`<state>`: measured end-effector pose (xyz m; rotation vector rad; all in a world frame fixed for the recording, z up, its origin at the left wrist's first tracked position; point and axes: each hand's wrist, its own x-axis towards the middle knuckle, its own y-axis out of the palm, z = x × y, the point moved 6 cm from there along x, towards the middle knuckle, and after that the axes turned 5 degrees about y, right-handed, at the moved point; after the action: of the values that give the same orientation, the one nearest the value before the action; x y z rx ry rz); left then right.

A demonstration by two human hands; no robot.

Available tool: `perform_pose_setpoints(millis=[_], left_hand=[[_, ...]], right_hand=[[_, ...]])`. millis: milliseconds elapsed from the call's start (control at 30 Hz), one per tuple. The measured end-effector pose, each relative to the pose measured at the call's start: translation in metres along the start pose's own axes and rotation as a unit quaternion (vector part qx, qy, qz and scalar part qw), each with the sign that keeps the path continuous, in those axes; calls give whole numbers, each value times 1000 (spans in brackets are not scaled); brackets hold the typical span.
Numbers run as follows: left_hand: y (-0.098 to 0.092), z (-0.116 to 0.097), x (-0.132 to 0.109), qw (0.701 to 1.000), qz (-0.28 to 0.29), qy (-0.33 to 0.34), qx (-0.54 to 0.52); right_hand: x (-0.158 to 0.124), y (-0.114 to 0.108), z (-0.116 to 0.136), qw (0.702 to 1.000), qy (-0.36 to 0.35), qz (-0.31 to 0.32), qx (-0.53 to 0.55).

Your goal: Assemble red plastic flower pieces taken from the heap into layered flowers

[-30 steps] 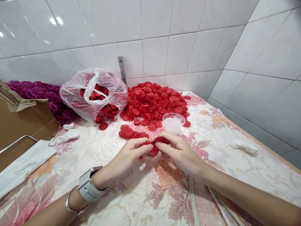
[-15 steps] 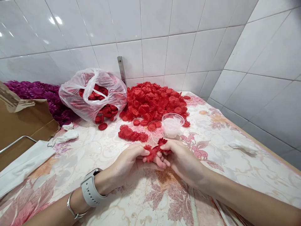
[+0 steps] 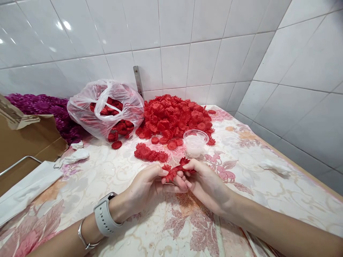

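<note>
My left hand [image 3: 146, 184] and my right hand [image 3: 205, 182] meet over the flowered tablecloth [image 3: 112, 175], both pinching a red fabric flower piece [image 3: 175, 170] between their fingertips. The left wrist wears a grey watch [image 3: 104, 218] and a thin bracelet. Just beyond the hands lies a small row of red flower pieces [image 3: 150, 153]. A small clear plastic cup [image 3: 195, 142] stands a little past my right hand. Behind it rises a big heap of red flower pieces [image 3: 175, 116].
A clear plastic bag [image 3: 105, 107] with more red pieces lies at the back left, with purple flowers [image 3: 40, 105] beside it. A brown cardboard box [image 3: 26, 139] and white paper [image 3: 26, 185] are at the left. Tiled walls close the back and right.
Both hands drew a little nearer to me with the red piece and shifted their grip; the right thumb now lies over it. The view drifted slightly.
</note>
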<state>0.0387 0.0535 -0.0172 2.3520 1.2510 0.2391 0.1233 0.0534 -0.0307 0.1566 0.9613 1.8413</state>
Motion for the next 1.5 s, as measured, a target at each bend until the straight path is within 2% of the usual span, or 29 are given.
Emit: perform_pose_setpoints(millis=[133,400,500,600,733,833,933,1033,1133,1200,1267,1333,1400,1500], left_hand=[[2,1,0,1000,7,-3,-9],[-1,3,0,1000,-19,-13,-20],[-7,-3,0,998,-58,12,-33],[-8,-11,-1,997,-66,35,-24],[-9,-21,2,994,-58,54,71],[-22,-31,6,978,-111,75,160],[-39,-40,9,952,-176,76,237],[-49,-51,10,910,-204,106,346],[-55,-65,9,840,-231,154,467],[-58,-73,6,780,-262,190,536],[-58,-80,3,716,-286,228,594],[-56,-82,2,671,-290,255,633],[-53,-80,2,659,-276,267,646],[-46,-75,2,671,-251,283,638]], right_hand=[[-1,0,-1,1000,6,-1,13],[-2,-1,-2,998,13,-20,52],[-1,-6,8,995,-23,-40,87],[0,-12,17,990,-55,-67,114],[2,-9,20,997,-54,-41,45],[3,-6,20,995,-72,-31,-54],[3,-8,18,987,-75,-56,-131],[3,-9,18,973,-85,-61,-203],[3,-11,18,967,-88,-59,-232],[4,-12,17,968,-77,-60,-230],[5,-13,16,972,-66,-59,-216],[6,-13,15,979,-60,-59,-185],[7,-13,14,985,-58,-52,-154],[9,-11,14,984,-67,-23,-166]])
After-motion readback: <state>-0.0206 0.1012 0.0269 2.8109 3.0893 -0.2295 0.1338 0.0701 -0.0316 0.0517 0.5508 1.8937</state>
